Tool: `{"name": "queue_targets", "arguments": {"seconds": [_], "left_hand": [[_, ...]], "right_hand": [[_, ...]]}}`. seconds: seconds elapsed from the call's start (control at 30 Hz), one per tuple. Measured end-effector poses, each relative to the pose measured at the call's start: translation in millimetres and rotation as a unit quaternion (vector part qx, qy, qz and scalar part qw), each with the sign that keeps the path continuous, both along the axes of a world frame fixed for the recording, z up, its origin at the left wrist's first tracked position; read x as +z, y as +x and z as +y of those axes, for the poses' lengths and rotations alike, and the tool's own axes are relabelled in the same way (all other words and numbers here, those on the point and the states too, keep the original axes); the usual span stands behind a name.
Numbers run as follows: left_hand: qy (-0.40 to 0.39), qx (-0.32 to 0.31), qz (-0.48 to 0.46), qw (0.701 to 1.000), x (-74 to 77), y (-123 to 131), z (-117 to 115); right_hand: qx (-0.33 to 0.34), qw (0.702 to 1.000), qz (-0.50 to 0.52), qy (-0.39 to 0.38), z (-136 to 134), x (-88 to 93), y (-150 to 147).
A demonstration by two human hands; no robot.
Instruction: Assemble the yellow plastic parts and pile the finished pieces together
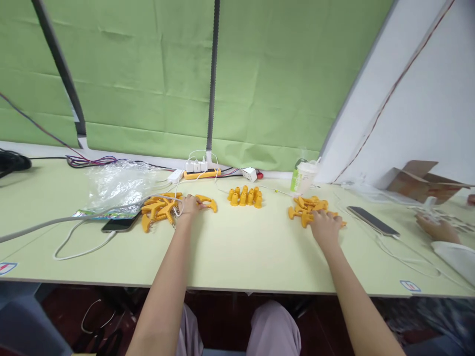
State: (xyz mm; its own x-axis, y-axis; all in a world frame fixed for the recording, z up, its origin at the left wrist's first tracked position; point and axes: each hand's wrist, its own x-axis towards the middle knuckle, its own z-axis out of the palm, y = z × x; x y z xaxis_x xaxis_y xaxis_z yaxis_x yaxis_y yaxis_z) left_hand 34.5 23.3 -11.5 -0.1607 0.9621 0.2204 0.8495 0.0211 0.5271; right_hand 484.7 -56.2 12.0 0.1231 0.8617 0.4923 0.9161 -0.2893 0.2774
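Observation:
My left hand reaches to the right edge of a pile of orange curved plastic parts, its fingers closed around one curved piece. My right hand rests palm down with fingers spread on a second pile of orange parts at the right. Between the two piles stands a cluster of small orange cone-shaped pieces, untouched.
A phone on a white cable lies left of the left pile, beside a clear plastic bag. A power strip, a drink cup, another phone and a cardboard box stand around. Another person's hand works at far right.

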Motion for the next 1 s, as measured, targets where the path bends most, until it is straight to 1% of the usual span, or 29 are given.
{"name": "queue_targets", "arguments": {"seconds": [0.07, 0.13, 0.17, 0.2, 0.27, 0.3, 0.33, 0.4, 0.43, 0.5, 0.53, 0.6, 0.63, 0.67, 0.73, 0.8, 0.87, 0.9, 0.93, 1.0], "left_hand": [[0.003, -0.003, 0.016, 1.0, 0.9, -1, -1], [0.021, 0.003, 0.015, 1.0, 4.5, 0, -1], [0.038, 0.009, 0.0, 0.999, 7.1, 1, -1], [0.06, 0.013, -0.028, 0.998, 9.9, 2, -1], [0.1, 0.009, -0.129, 0.987, 15.5, 5, 0], [0.113, -0.003, -0.199, 0.973, 17.8, 8, 1], [0.122, -0.022, -0.275, 0.954, 19.8, 12, 2], [0.126, -0.075, -0.411, 0.9, 22.3, 21, 2], [0.125, -0.105, -0.461, 0.872, 23.1, 26, 2], [0.11, -0.161, -0.524, 0.829, 24.4, 37, -1], [0.098, -0.186, -0.54, 0.815, 24.9, 41, -3], [0.07, -0.231, -0.548, 0.801, 25.8, 48, -7], [0.058, -0.246, -0.541, 0.802, 25.8, 50, -9], [0.051, -0.253, -0.532, 0.807, 25.5, 51, -10], [0.048, -0.242, -0.516, 0.821, 23.9, 51, -11], [0.051, -0.224, -0.513, 0.827, 21.6, 51, -10], [0.048, -0.231, -0.518, 0.823, 19.9, 51, -9], [0.047, -0.238, -0.522, 0.818, 19.5, 51, -9], [0.047, -0.243, -0.526, 0.814, 19.6, 52, -9], [0.047, -0.244, -0.533, 0.809, 20.8, 53, -10]], "right_hand": [[0.029, 0.998, 0.04, 0.029, 8, 6.2, -30], [0.1, 0.99, 0.094, 0.045, 20, 11.0, -69], [0.14, 0.981, 0.128, 0.048, 28, 11.5, -91], [0.161, 0.971, 0.171, 0.047, 36, 10.5, -111], [0.177, 0.954, 0.236, 0.043, 53, 3.8, -147], [0.174, 0.949, 0.26, 0.043, 60, -1.3, -160], [0.168, 0.945, 0.278, 0.045, 65, -6.9, -170], [0.161, 0.943, 0.287, 0.058, 74, -17.2, -182], [0.163, 0.944, 0.277, 0.069, 76, -21.1, -185], [0.177, 0.95, 0.241, 0.094, 79, -25.6, -188], [0.185, 0.951, 0.223, 0.104, 80, -26.3, -190], [0.199, 0.952, 0.204, 0.112, 82, -26.3, -193], [0.203, 0.951, 0.206, 0.113, 83, -26.1, -195], [0.208, 0.948, 0.214, 0.115, 84, -26.0, -197], [0.223, 0.936, 0.244, 0.119, 84, -25.9, -200], [0.244, 0.916, 0.292, 0.125, 83, -25.4, -200], [0.272, 0.883, 0.361, 0.123, 81, -23.9, -200], [0.29, 0.859, 0.405, 0.118, 80, -22.8, -201], [0.31, 0.828, 0.453, 0.113, 78, -21.5, -201], [0.352, 0.756, 0.542, 0.097, 74, -19.2, -204]]}}
